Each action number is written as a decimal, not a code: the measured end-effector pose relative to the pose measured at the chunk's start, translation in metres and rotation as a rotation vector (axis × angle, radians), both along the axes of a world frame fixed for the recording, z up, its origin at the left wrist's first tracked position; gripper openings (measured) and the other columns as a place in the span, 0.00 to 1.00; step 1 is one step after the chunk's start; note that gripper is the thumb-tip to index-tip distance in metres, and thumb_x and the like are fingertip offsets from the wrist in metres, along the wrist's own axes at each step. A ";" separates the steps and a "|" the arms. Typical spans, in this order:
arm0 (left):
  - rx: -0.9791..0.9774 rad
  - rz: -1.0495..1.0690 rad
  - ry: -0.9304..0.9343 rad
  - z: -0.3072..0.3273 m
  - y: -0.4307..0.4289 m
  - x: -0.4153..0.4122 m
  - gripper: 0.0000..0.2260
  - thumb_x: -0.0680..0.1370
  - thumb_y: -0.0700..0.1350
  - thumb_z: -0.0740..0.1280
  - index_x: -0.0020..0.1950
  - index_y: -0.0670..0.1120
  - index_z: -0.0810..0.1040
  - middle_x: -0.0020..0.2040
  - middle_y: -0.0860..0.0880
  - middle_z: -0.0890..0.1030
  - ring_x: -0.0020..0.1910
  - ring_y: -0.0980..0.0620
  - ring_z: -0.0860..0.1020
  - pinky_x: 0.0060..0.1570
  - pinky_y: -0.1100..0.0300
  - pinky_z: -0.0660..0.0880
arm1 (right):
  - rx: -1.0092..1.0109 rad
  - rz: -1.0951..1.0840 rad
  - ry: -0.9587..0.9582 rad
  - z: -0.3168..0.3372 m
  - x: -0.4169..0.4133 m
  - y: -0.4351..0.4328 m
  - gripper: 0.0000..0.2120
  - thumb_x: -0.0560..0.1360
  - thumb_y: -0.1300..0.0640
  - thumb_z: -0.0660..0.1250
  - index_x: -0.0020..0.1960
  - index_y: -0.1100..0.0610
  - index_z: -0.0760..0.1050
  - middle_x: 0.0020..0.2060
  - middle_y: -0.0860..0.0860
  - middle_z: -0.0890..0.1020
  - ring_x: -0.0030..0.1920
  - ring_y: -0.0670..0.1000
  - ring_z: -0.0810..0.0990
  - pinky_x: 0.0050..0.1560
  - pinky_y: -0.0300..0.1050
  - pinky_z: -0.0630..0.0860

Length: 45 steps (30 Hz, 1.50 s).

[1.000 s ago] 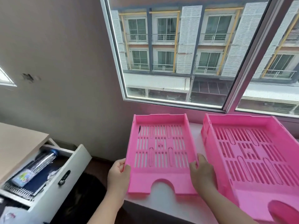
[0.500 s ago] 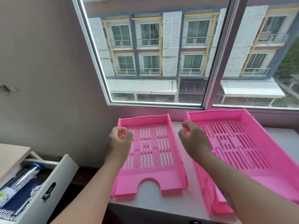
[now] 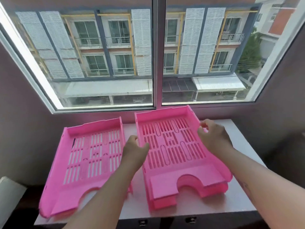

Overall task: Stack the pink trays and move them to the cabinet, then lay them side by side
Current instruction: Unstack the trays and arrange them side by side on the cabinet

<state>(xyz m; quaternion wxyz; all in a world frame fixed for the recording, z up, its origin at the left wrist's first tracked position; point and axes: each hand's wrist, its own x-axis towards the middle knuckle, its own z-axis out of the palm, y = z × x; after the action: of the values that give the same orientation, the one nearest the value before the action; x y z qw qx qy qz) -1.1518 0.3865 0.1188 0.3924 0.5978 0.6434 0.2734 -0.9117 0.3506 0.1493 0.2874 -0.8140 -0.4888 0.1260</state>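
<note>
Both hands grip the right tray stack [image 3: 173, 146] on the cabinet top [image 3: 244, 192]: left hand [image 3: 134, 150], right hand [image 3: 214, 138]. Lift unevenly and layers could slide apart (left tray [image 3: 92, 156] overhangs the near edge too).

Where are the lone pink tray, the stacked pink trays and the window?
lone pink tray [image 3: 92, 156], head view, slotted floor.
stacked pink trays [image 3: 171, 144], head view, top tray's slotted floor.
window [image 3: 156, 52], head view, centre frame bar.
</note>
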 end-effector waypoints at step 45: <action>0.052 -0.402 0.064 0.004 0.023 0.167 0.10 0.74 0.37 0.58 0.50 0.36 0.77 0.44 0.40 0.78 0.36 0.46 0.73 0.32 0.57 0.68 | 0.034 -0.355 0.281 -0.011 0.140 -0.117 0.13 0.75 0.68 0.56 0.52 0.57 0.75 0.45 0.57 0.81 0.39 0.53 0.75 0.33 0.40 0.68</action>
<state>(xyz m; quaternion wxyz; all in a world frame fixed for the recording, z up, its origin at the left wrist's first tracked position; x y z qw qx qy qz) -0.9852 0.4094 0.1229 0.4030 0.7325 0.5158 0.1869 -0.7718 0.2334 0.1379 0.3838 -0.8568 -0.2953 0.1773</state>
